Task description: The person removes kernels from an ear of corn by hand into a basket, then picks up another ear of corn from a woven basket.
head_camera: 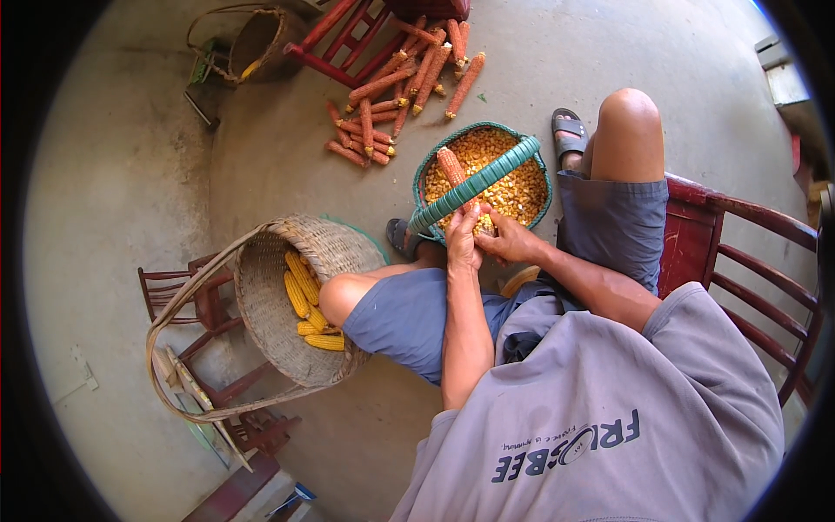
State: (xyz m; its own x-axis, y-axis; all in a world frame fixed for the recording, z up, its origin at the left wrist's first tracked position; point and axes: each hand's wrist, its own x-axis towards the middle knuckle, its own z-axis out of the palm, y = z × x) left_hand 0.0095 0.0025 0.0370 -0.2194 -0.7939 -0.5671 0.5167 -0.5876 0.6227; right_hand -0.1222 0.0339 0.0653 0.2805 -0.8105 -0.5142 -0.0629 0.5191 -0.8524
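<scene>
A mostly bare, reddish corn cob slants under the basket's handle, its lower end in my left hand. My right hand grips close beside it at that lower end, thumb and fingers bent inward. Pale kernels show between the two hands; whether they belong to this cob or a second piece is hidden by my fingers. Below is a green-rimmed basket filled with loose yellow corn kernels. Its green wrapped handle arches above the kernels, just beyond my hands.
By my left knee a large woven basket lies tipped, with several yellow ears of corn inside. Stripped cobs are heaped on the floor beside a red chair. Another basket stands far left. Small wooden chairs line the left wall.
</scene>
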